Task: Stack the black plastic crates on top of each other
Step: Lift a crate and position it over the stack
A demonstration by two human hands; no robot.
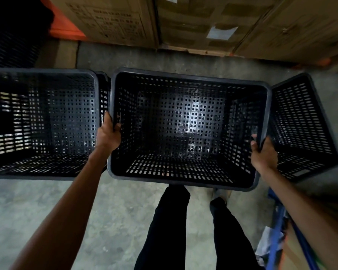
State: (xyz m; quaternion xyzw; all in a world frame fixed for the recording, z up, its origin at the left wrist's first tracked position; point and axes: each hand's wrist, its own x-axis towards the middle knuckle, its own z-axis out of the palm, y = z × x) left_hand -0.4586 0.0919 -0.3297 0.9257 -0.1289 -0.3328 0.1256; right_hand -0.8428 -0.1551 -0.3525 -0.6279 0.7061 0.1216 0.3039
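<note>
Head view, looking down.

Middle crate: black, perforated, empty, mouth up. Held off the concrete floor at both short rims, in front of the legs.

Left hand: closed over the left rim, fingers curled inside the wall.

Right hand: closed over the right rim, thumb inside, fingers hidden behind the wall.

Left crate: same make, mouth up, just beside the held one; a further wall glimpsed between the two, ownership unclear.

Right crate: same make, tipped on its side, just beside the held one.

Count: three crates certain, possibly more in the dark top-left corner; two hands; several cardboard boxes along the far wall, exact number unclear.

Step, as judged: carrying, crate lifted and not yet set on another. Next move, as judged: choosing a base crate, squaring the corners over its mouth, lowering level so it nests without jamming.
</note>
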